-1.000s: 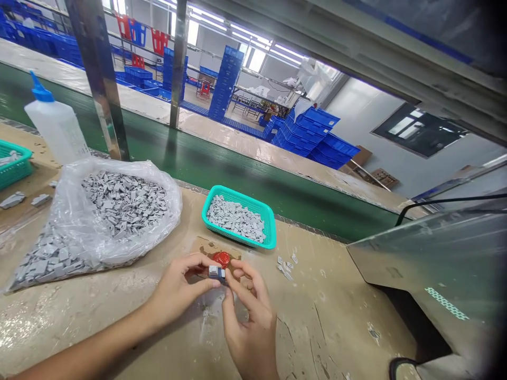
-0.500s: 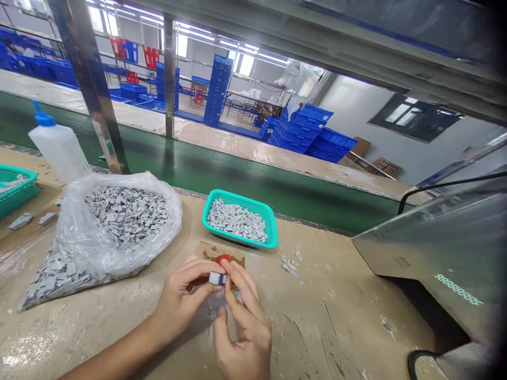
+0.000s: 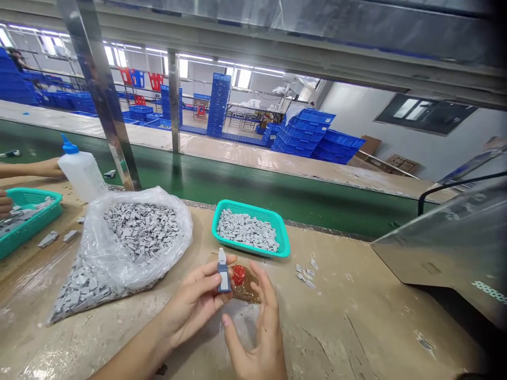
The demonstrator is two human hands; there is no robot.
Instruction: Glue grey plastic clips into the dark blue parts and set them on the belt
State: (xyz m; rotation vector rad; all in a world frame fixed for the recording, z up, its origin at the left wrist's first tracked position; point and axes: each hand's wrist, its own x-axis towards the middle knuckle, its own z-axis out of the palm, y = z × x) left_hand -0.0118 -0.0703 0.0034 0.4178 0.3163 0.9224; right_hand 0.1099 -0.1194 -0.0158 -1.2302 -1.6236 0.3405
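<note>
Though glossy, blotchy worktop (image 3: pixel 328 295), blue crates (image 3: pixel 303 129) beyond.

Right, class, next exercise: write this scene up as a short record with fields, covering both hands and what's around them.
Left hand: holding a grey and dark-blue piece
Right hand: open, apart from the piece
Between hands: red patch
Beyond hands: teal basket of grey parts
Left side: clear plastic bag of grey parts; white bottle, blue cap
Right side: loose grey parts
Left edge: another person's hand at a second teal basket
</note>
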